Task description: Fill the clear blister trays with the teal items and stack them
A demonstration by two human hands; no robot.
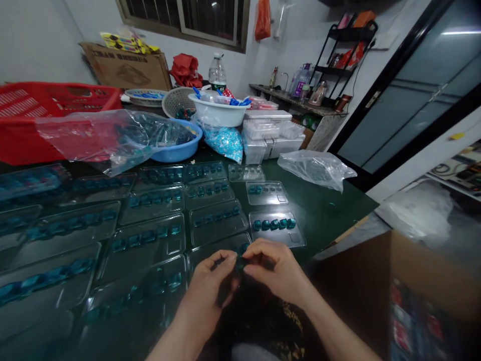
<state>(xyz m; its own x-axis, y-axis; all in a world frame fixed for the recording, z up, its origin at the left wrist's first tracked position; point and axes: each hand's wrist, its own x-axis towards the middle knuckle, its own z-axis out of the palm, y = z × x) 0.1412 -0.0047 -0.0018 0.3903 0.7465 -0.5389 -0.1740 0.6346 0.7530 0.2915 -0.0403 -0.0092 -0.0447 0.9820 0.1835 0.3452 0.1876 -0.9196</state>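
My left hand point(210, 286) and my right hand point(274, 268) meet above the near edge of the trays, their fingertips pinching a small teal pod point(240, 263) from both sides. The fingers hide most of it. Just beyond my hands lies a clear plastic blister tray point(218, 253) holding a row of similar pods. Many such trays cover the dark green table point(319, 215) in rows. To the right, one tray point(277, 228) holds a neat row of several teal pods.
A cardboard box point(424, 296) stands close on my right. Farther back are a red plastic crate point(48, 105), a blue basin point(180, 143) under a clear bag, a white bowl point(219, 111), stacked clear containers point(268, 135) and a loose plastic bag point(317, 169).
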